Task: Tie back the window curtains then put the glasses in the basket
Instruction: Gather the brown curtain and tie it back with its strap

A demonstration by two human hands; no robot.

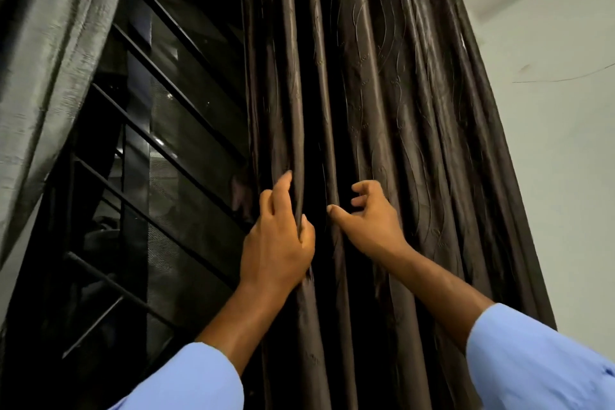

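Observation:
A dark brown pleated curtain [382, 93] hangs bunched to the right of the window, filling the middle of the head view. My left hand [278, 240] grips the curtain's left folds, thumb on one side and fingers on the other. My right hand [369, 220] is just to its right, fingers spread and curled, touching an inner fold without closing on it. A second, grey curtain [50, 60] hangs at the far left. No glasses or basket are in view.
Between the two curtains is a dark window [173, 150] with black metal bars and mesh. A white wall [559, 110] stands to the right of the brown curtain, with a thin wire across it.

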